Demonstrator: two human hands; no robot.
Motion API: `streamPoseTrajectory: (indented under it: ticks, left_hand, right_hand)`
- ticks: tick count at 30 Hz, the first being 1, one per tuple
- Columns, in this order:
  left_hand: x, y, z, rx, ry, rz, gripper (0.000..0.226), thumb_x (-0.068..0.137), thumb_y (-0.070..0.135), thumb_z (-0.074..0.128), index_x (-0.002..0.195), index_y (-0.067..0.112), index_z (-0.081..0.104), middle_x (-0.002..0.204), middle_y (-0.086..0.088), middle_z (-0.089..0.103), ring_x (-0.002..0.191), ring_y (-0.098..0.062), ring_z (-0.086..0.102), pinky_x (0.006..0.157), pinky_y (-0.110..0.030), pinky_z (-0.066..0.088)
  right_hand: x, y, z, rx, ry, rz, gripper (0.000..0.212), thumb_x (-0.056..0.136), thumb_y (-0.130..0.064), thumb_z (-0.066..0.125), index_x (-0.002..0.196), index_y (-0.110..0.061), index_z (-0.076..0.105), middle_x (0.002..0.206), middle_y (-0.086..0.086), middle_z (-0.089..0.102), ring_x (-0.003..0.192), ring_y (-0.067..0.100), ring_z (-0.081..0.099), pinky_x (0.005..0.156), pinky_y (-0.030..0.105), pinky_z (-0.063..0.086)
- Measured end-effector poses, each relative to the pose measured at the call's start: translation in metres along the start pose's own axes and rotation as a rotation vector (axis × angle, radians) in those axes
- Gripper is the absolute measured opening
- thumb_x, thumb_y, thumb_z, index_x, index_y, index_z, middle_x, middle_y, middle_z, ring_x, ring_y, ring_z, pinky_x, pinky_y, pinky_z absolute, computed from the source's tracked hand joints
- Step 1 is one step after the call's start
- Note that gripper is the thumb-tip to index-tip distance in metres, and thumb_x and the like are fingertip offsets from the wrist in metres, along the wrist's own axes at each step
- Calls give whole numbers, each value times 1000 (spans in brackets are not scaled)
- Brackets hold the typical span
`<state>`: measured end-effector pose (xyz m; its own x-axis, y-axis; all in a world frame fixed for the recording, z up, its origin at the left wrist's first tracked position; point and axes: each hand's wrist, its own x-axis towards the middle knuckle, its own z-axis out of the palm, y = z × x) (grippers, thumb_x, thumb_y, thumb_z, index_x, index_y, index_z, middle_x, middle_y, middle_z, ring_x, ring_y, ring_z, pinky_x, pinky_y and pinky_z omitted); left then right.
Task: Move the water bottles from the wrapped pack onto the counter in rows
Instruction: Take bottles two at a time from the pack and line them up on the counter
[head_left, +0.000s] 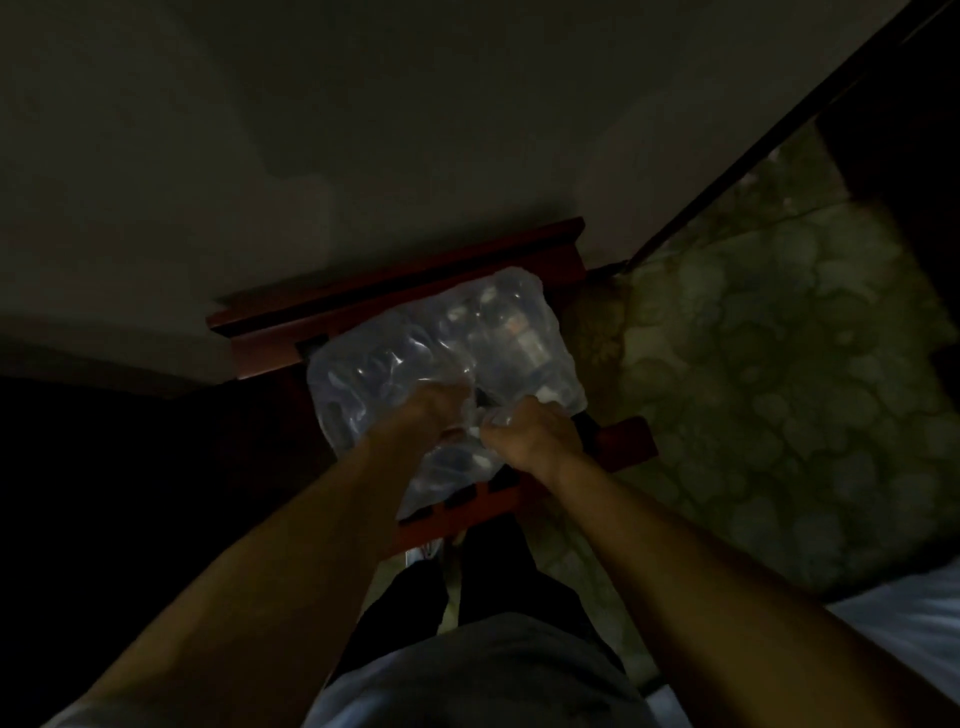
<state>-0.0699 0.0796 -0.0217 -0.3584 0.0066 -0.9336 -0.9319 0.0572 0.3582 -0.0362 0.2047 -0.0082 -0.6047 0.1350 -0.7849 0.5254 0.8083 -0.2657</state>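
Wrapped pack (441, 358) on red stand (626, 441) — both hands' grip, left hand (431, 415), right hand (530, 434), bunching film

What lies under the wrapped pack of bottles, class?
The wrapped pack rests on a red wooden stand; its frame shows around the edges. Both the left hand and right hand grip the plastic. The stand's middle is covered.

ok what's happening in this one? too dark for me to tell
A person stands over a plastic-wrapped pack of water bottles that sits on a reddish wooden stand. Both hands are at the wrap near its middle: the left hand and right hand each grip the film, apparently to tear it open. The bottles seem to be inside still, and none can be seen set out elsewhere. The scene is very dim, so details of the fingers are unclear.
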Motion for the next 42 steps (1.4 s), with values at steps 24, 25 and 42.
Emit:
streamPoseTrajectory:
  ticks: [24, 25, 42]
  left_hand:
    - [-168, 32, -85, 331, 214, 394, 62, 73, 62, 67, 99, 6, 74, 95, -13, 73, 78, -26, 71, 66, -34, 63]
    - [-174, 33, -87, 285, 221, 423, 59, 73, 61, 68, 97, 8, 74, 97, -13, 73, 80, -28, 72, 74, -40, 63]
    - [-301, -10, -141, -460, 48, 872, 43, 81, 41, 75, 102, 4, 71, 88, -10, 79, 80, -21, 77, 64, -29, 60]
  right_hand:
    - [-138, -101, -102, -103, 231, -74, 57, 70, -63, 62, 101, -14, 67, 100, 7, 69, 89, 25, 67, 83, 39, 59]
    - [-144, -105, -106, -63, 253, -94, 54, 68, -63, 62, 94, -16, 68, 95, 6, 70, 86, 26, 68, 82, 40, 59]
    - [-243, -135, -87, 1124, -295, -597, 49, 79, -30, 77, 119, -7, 61, 93, 12, 75, 80, 25, 73, 64, 34, 58]
